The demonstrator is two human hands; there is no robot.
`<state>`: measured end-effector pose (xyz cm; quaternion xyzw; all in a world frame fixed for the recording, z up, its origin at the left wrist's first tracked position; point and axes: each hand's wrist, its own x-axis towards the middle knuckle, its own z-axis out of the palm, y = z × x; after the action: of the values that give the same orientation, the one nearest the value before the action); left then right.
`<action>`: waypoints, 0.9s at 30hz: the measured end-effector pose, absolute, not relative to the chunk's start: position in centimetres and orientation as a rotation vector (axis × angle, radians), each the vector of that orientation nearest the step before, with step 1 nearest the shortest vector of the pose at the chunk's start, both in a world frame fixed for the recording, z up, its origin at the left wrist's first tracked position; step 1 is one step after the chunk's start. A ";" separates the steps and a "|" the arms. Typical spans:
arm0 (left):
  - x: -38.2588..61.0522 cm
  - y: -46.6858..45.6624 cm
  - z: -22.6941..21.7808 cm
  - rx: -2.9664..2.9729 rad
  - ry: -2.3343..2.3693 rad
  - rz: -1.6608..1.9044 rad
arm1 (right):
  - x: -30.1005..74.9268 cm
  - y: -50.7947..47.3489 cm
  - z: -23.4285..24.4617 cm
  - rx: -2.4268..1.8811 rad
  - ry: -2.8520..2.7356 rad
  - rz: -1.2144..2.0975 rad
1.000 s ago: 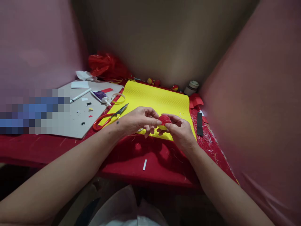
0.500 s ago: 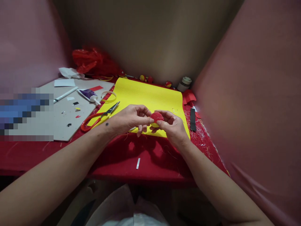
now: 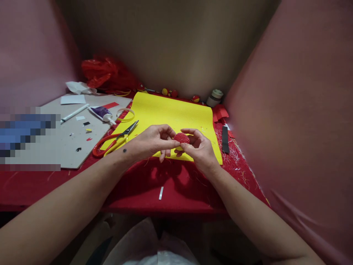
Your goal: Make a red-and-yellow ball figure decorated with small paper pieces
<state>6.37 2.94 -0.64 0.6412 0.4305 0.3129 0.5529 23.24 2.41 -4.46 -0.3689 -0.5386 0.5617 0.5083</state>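
Between my two hands is a small domed piece [image 3: 181,138], ridged red on top and yellow underneath. My left hand [image 3: 158,140] pinches it from the left, thumb against its front edge. From the right, my right hand [image 3: 200,149] grips it with thumb and fingers, the thumb tips close together. The piece is held above the near edge of a yellow corrugated sheet [image 3: 171,110]. Scissors [image 3: 118,140] with red and yellow handles lie to the left of my left hand, partly on the sheet. My fingers hide part of the yellow underside.
At the left, a grey board [image 3: 70,147] bears a purple-and-white glue tube [image 3: 101,114], a white pen [image 3: 74,113] and paper scraps. Small red-and-yellow balls [image 3: 169,92] and a jar [image 3: 214,98] stand at the back. A black strip [image 3: 225,140] lies right, a white strip [image 3: 161,193] in front.
My thumbs have come closer together at the front of the domed piece, and it has turned slightly. The whole view has shifted a little; the things on the table lie as before.
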 end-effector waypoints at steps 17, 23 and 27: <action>5.5 2.9 0.1 1.607 1.052 0.724 | 24.0 3.3 -4.7 -0.617 -1.297 1.506; 5.8 2.7 -0.1 1.629 1.029 0.754 | 24.0 3.3 -4.9 -0.623 -1.285 1.510; 5.9 2.8 -0.6 1.667 0.980 0.800 | 23.9 3.2 -4.9 -0.659 -1.279 1.469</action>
<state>5.88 2.78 -0.62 0.6893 0.4055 0.3311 0.5008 23.91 3.23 -4.88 -0.2746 -0.5328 0.6117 0.5163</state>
